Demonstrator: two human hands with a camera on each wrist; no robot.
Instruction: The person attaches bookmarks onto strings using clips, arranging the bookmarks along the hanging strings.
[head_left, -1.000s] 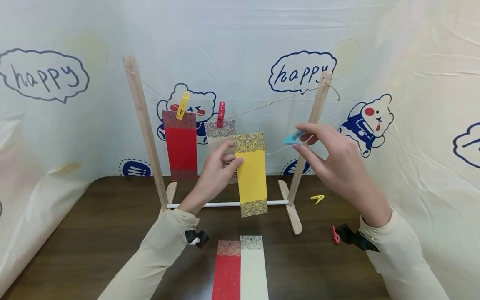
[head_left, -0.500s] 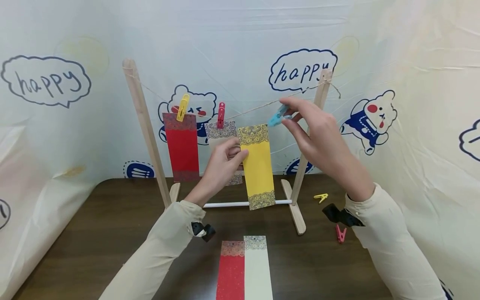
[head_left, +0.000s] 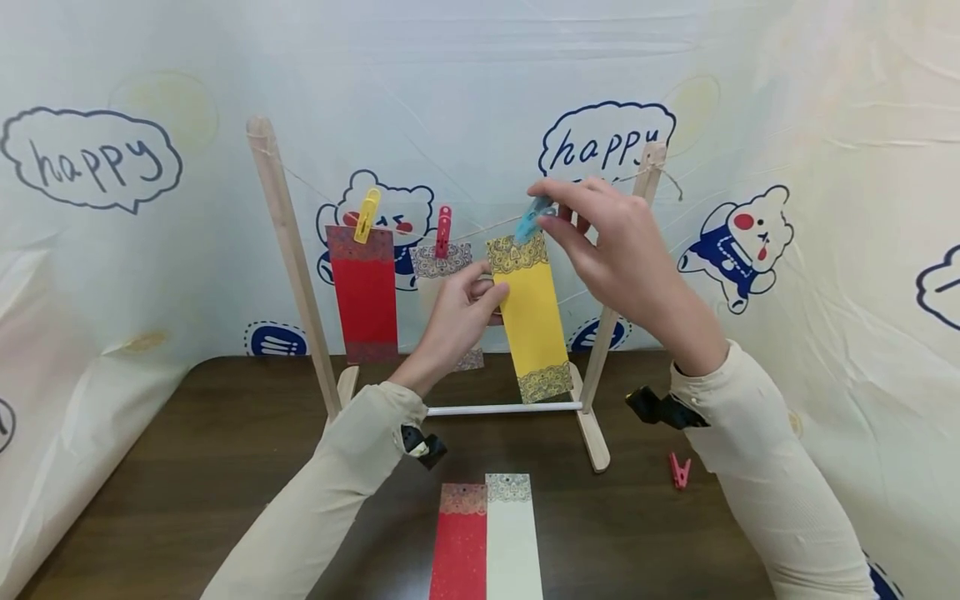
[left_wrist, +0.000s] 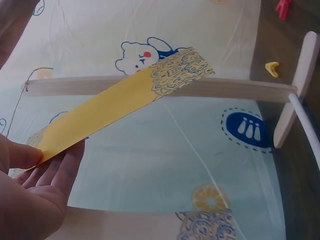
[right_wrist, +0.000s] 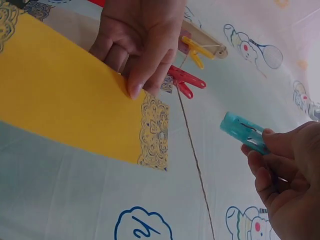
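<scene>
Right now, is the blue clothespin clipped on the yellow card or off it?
Off: the right wrist view shows a gap between the blue clothespin and the yellow card; the right hand pinches the clothespin.

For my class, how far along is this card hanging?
Done: a red card hangs by a yellow clip and a pale card by a red clip, on the string. In hand: the left hand holds the yellow card; the right hand pinches the blue clip, not yet on it. Probably remaining: the spare red card and white card on the table, with a pink clip and second yellow clip.
</scene>
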